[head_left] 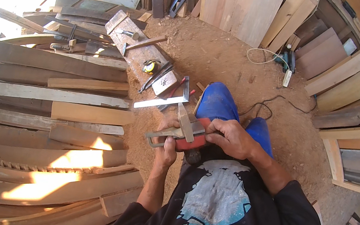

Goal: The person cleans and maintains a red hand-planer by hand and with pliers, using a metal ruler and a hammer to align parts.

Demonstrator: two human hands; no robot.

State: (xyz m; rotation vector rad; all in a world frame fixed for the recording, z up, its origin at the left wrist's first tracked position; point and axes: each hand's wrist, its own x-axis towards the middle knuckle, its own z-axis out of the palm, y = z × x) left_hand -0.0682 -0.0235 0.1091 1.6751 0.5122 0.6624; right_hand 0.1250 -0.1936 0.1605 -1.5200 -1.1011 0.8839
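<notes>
In front of my torso I hold a red-bodied tool (183, 144) with a flat grey metal plate and an open metal loop at its left end; its exact kind I cannot make out. My left hand (165, 154) is closed round the plate side, thumb on top. At the other end, my right hand (234, 139) grips the red body with curled fingers. A short tapered wooden piece (186, 124) lies slantwise across the plate, between both hands. Just beyond it is a steel square (161, 103), its corner pointing away from me.
A worn plank (145, 52) ahead carries a hammer (146, 43), a yellow tape measure (150, 66) and other hand tools. Stacked boards (50, 62) fill the left. A corded green power tool (288, 59) rests on the dirt floor (227, 58). Boards lean at the back and right.
</notes>
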